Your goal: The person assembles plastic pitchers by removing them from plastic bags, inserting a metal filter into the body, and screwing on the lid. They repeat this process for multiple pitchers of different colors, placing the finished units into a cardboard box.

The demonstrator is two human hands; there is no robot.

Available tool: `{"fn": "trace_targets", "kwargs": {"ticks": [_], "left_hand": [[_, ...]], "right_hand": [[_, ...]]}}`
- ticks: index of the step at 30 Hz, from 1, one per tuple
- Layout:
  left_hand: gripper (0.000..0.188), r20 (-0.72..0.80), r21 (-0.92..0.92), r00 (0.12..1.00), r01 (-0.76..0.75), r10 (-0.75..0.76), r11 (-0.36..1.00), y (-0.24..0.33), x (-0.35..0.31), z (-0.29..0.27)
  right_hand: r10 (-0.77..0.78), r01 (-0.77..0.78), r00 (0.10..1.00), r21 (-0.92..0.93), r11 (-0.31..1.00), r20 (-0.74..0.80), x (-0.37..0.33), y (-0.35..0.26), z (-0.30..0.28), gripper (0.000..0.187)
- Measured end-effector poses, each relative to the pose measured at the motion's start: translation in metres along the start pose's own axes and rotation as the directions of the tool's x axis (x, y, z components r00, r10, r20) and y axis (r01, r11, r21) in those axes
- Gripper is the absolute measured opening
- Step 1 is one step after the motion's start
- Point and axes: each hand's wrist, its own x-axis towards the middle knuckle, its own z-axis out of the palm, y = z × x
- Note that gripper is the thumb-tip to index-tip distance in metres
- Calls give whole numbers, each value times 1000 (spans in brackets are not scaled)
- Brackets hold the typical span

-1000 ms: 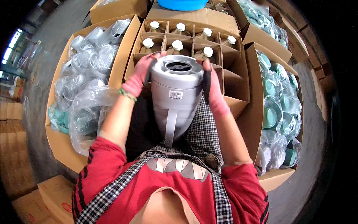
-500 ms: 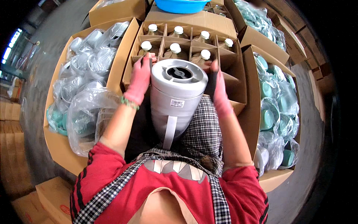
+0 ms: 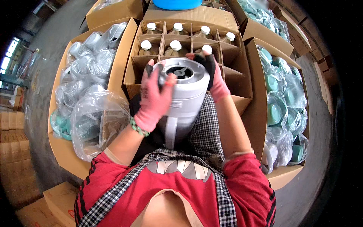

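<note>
A grey plastic jug (image 3: 185,102) rests between my thighs, its round end with a dark recessed centre facing up. The handle (image 3: 171,132) points toward my body. My left hand (image 3: 154,94), in a pink glove, is closed on the left side of that round end, its thumb across the front. At the far right edge of the jug, my gloved right hand (image 3: 212,73) curls its dark fingertips over the rim. Just beyond, a divided carton (image 3: 236,75) holds several bottle-like pieces with white tops (image 3: 175,45).
To the left, an open carton (image 3: 121,64) holds grey and green plastic parts in clear bags (image 3: 90,60). Another carton (image 3: 254,98) at the right holds bagged green parts (image 3: 293,94). A blue basin (image 3: 177,3) sits beyond the divided carton. Closed boxes (image 3: 60,200) stand at the lower left.
Both hands have moved inward onto the jug's upper end; the left has come nearer and to the right, its thumb now over the front. The jug has stayed about in place.
</note>
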Motion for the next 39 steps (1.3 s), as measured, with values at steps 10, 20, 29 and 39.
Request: {"fn": "trace_targets", "kwargs": {"ticks": [10, 20, 29, 39], "left_hand": [[33, 58, -49, 998, -31, 34, 998, -8, 1, 1], [29, 148, 36, 963, -231, 224, 972, -3, 24, -14], [20, 317, -653, 945, 283, -86, 703, -86, 41, -8], [27, -14, -274, 990, -138, 140, 952, -12, 14, -3]], "right_hand": [[-242, 207, 968, -318, 925, -72, -16, -14, -15, 49], [-296, 186, 948, -550, 814, -118, -41, -4, 19, 43], [-568, 136, 816, -991, 6, 108, -84, 32, 71, 31], [-319, 266, 946, -413, 871, -65, -47, 16, 23, 44]]}}
